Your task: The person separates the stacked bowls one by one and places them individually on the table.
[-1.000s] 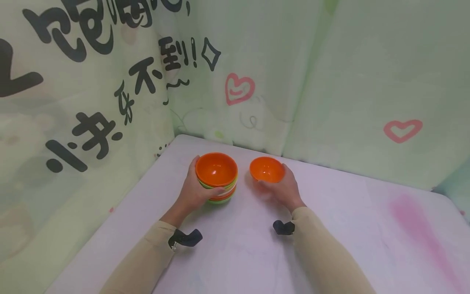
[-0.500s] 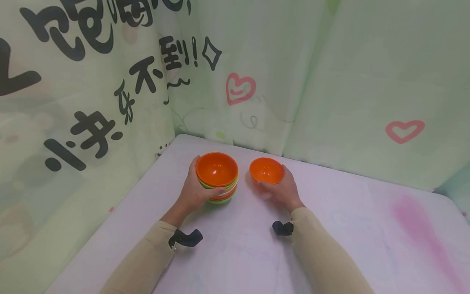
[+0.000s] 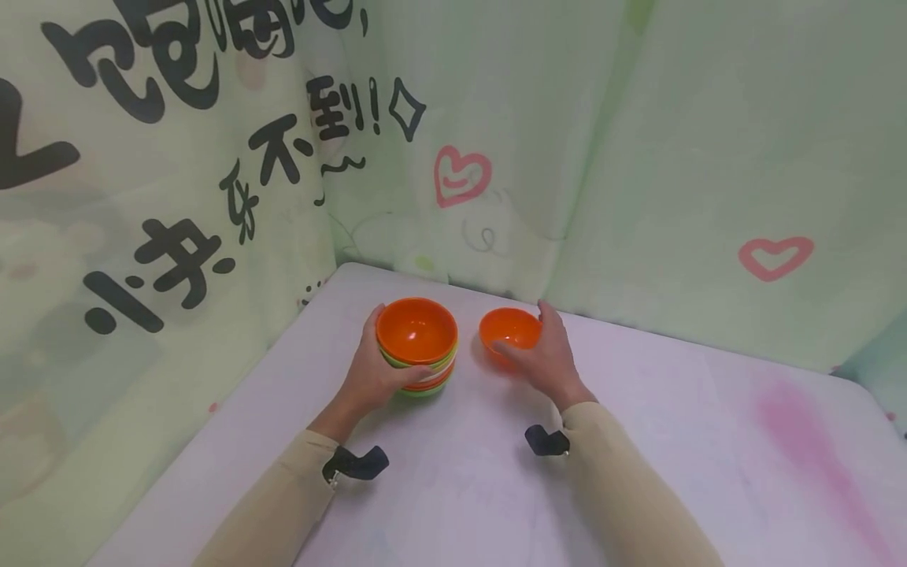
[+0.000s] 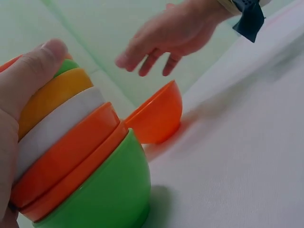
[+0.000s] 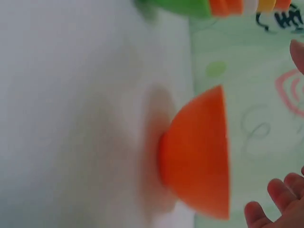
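My left hand [image 3: 372, 366] grips a stack of nested bowls [image 3: 416, 331], its thumb along the near side and its fingers round the far left. An orange bowl tops the stack; in the left wrist view, green, yellow, white and orange ones show below it, above a green bowl [image 4: 109, 185] at the bottom. Just right of the stack, a single orange bowl [image 3: 507, 324] sits upright on the table. Over that bowl's right side hovers my right hand [image 3: 554, 358], thumb and fingers spread. Both wrist views show a gap between this hand and the bowl [image 5: 197, 154].
The white table [image 3: 453, 488] has a pink smear [image 3: 801, 433] on its right side. Pale green curtains [image 3: 673, 157] with black lettering and pink hearts hang behind and along the left edge. The bowls stand near the back edge.
My right hand has let go of the single orange bowl and lifted, its fingers spreading apart. That bowl stays on the table. The left hand keeps its grip on the stack.
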A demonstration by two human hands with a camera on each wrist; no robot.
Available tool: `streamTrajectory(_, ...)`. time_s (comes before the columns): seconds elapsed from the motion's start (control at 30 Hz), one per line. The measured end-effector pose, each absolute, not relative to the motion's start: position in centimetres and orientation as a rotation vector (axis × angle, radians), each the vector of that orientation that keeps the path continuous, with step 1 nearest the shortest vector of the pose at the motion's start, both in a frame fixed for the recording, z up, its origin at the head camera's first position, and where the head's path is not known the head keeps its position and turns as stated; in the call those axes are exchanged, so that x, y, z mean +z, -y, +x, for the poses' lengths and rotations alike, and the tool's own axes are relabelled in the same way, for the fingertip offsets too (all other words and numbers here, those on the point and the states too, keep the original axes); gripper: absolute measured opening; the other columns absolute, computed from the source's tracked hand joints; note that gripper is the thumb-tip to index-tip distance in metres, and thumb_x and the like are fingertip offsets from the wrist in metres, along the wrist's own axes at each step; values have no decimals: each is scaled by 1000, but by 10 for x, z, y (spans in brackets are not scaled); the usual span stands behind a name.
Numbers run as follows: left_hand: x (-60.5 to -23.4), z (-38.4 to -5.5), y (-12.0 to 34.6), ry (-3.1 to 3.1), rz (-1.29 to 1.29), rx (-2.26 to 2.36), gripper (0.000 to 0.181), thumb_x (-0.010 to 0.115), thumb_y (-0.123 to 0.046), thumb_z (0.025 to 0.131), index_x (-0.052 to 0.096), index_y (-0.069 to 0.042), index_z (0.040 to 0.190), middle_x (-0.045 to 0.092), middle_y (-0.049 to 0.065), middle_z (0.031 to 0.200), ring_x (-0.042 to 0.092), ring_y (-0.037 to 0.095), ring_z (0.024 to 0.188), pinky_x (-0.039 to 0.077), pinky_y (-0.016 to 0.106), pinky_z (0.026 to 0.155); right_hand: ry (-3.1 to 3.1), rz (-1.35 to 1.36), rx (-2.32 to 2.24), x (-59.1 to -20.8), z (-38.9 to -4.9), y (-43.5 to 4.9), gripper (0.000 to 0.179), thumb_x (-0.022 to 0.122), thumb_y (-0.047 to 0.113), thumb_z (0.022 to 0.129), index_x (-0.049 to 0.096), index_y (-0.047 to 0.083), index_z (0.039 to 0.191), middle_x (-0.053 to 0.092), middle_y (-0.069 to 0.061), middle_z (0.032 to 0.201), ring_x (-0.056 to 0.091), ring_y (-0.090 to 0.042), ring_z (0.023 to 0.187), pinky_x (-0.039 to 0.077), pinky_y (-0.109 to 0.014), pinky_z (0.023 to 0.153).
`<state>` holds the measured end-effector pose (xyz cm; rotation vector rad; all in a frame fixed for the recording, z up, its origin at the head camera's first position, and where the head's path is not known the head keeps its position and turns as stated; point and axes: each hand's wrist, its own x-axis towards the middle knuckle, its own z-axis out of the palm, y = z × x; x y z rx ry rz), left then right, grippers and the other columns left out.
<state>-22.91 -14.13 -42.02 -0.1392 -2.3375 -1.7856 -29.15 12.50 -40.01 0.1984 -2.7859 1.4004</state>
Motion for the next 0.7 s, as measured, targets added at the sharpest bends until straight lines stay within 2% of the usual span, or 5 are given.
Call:
streamTrajectory(0.1,-420,-229,143,2352,-129,-1800,118,89,-23,75,8,-10,159,38,7,150,39,27,135,42,52,106,2770,291,1473,-390,-285,-112,104,78,42,83,14,12,160,29,-13,158,36,-35,135,42,-56,105)
streamTrajectory(0.37,-427,-230,147,2344,-205,-1781,111,91,-23,74,16,-14,156,42,3,146,41,24,132,45,50,104,2750,661,1358,-369,-264,-70,105,81,46,80,23,11,159,33,-7,159,36,-28,141,37,-55,110)
streamTrajectory(0.5,-429,-231,147,2352,-206,-1758,109,91,-28,74,19,-15,155,43,2,145,42,23,131,46,50,104,2782,712,1413,-365,-259,-51,104,81,48,78,24,15,159,35,-4,158,37,-24,140,41,-54,107)
streamTrajectory(0.7,-431,-231,149,2360,-224,-1748,105,89,-29,76,20,-14,154,43,2,145,42,23,131,47,49,102,2832,681,1500,-370,-256,-34,105,83,45,77,24,15,159,43,1,150,44,-20,129,51,-46,98)
